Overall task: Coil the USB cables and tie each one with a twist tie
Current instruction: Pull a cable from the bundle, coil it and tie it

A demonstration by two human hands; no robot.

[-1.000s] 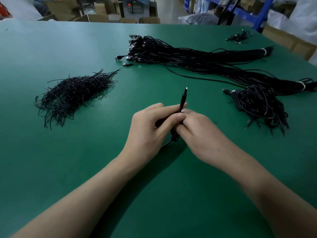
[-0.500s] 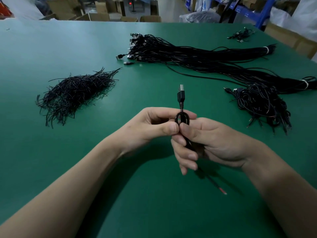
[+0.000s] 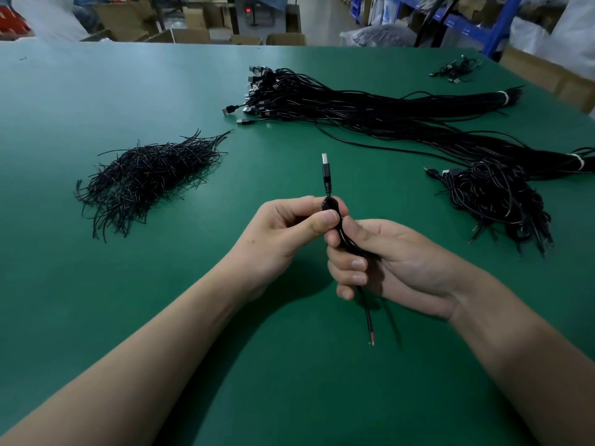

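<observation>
- The left hand [image 3: 283, 233] has its fingers curled in, and its thumb and forefinger pinch the top of a folded USB cable [image 3: 327, 175] just under the plug.
- The right hand [image 3: 396, 262] lies palm up just beside it, touching at the fingertips. Its fingers are curled round the bunched strands of the same cable, lower down.
- The cable is held above the green worktop [image 3: 128, 91]. Its metal plug stands upright above both hands, and a small loop shows at the left thumb.
- The cable's loose tail [image 3: 367, 317] hangs below the right hand and ends in a red tip.
- Left of the held cable, and well apart from it, a loose heap of black twist ties [image 3: 145, 178] lies on the worktop.
- Right of the held cable lies a tangled pile of coiled cables [image 3: 495, 201].
- Beyond the held cable, long bundles of straight cables [image 3: 386, 107] stretch to the right, plugs at their left end, each banded with a white tie [image 3: 503, 97].
- Farther beyond and to the right sits a small cluster of cables [image 3: 455, 70].
- Past the worktop's far edge stand cardboard boxes [image 3: 180, 35]; what is in them cannot be made out.
</observation>
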